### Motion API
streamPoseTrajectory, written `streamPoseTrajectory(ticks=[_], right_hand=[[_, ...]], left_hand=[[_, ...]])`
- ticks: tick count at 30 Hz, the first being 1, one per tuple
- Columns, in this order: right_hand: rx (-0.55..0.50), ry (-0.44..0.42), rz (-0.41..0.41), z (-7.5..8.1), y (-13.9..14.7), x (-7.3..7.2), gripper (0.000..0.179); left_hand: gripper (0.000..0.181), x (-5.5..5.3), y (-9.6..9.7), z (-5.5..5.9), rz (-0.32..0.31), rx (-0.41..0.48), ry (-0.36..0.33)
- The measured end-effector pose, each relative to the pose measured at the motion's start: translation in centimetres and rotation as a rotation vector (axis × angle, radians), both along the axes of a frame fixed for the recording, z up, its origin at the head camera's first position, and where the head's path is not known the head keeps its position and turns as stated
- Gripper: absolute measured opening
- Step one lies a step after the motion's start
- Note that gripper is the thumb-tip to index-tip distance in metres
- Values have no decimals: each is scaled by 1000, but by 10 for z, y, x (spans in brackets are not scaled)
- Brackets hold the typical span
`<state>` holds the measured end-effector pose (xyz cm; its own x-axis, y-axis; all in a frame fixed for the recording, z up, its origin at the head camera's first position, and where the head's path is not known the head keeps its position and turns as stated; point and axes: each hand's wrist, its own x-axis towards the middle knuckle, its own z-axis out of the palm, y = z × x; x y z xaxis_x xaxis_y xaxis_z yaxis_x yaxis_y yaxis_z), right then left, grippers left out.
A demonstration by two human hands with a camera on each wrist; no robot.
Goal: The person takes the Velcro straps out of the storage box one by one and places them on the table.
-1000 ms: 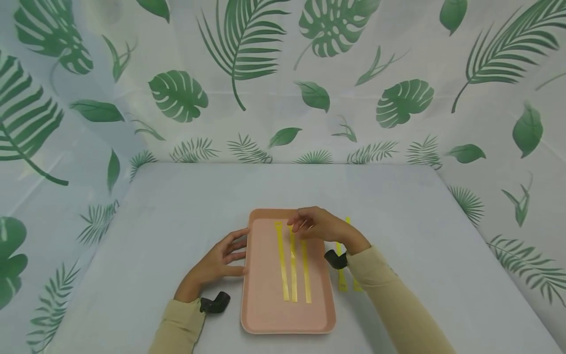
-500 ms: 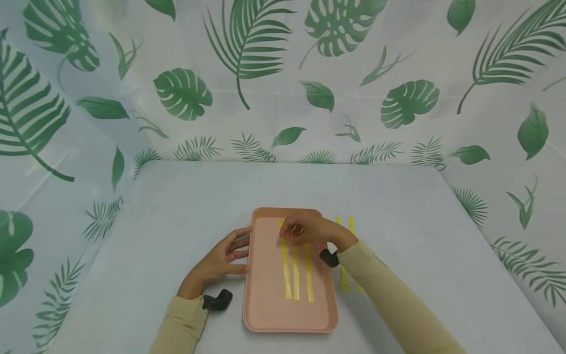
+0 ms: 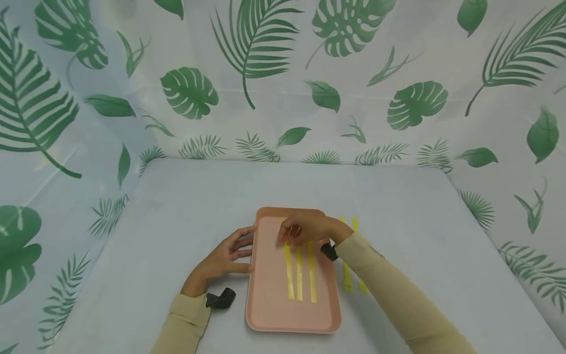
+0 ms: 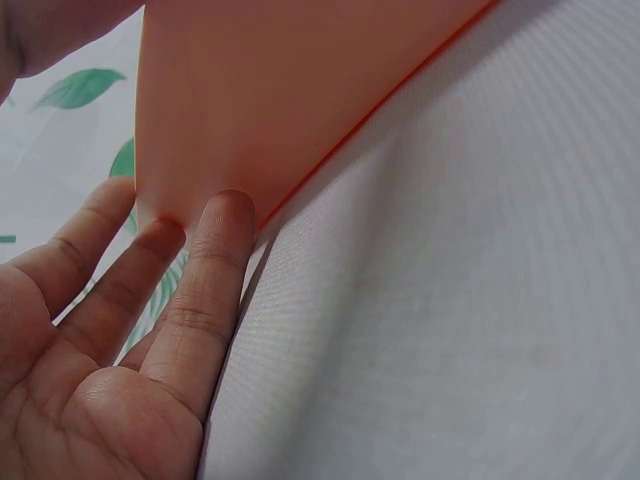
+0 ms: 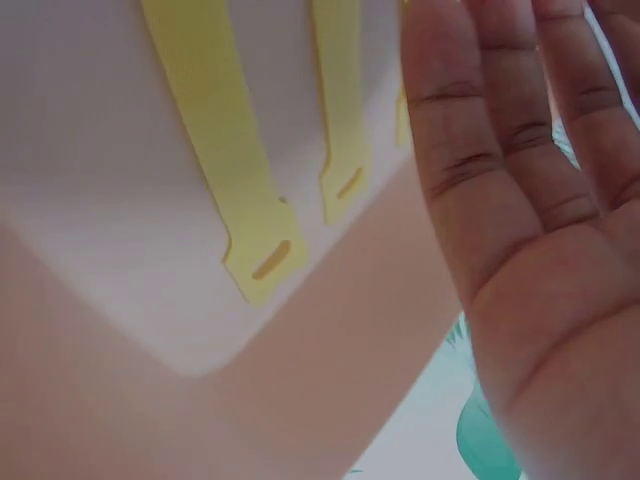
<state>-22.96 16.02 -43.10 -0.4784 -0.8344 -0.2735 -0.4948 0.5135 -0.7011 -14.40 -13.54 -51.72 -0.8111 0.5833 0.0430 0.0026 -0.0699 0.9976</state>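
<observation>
Pink tray (image 3: 265,314) lies on the table with three yellow strips (image 3: 299,280) side by side in it. In the right wrist view, the nearest yellow strip (image 5: 225,150) has a wider end with a slot. My left hand (image 3: 218,258) holds its spread fingers against the tray's left side; in the left wrist view the fingertips (image 4: 228,215) touch the tray wall (image 4: 230,110). Over the strips' far ends is my right hand (image 3: 307,228), fingers pointing down at the leftmost strip. Its fingers (image 5: 455,130) look straight in the right wrist view, the tips cut off by the frame.
Two more yellow strips (image 3: 348,282) lie on the white table (image 3: 199,196) just right of the tray, partly covered by the right forearm. Leaf-printed cloth (image 3: 283,98) hangs behind the table and at both sides.
My right hand has moved left and slightly nearer over the tray, from the middle strip to the leftmost one. The left hand stays at the tray's side. The head view has shifted slightly.
</observation>
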Motion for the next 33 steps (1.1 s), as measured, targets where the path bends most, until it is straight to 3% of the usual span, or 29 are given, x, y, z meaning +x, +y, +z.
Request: streamPoseTrajectory(ticks=[5, 10, 15, 26, 33], right_hand=[[12, -53, 17, -4, -4, -7, 29], [3, -155, -20, -6, -6, -13, 32], [6, -204, -30, -9, -9, -17, 35], [36, -193, -34, -16, -16, -18, 41], [91, -92, -16, -20, -18, -20, 46]], left_hand=[[98, 0, 0, -1, -4, -2, -5], [98, 1, 0, 1, -6, -5, -8], [98, 2, 0, 4, 1, -17, -22], [99, 2, 0, 3, 7, -15, -27], [99, 2, 0, 3, 10, -22, -20]])
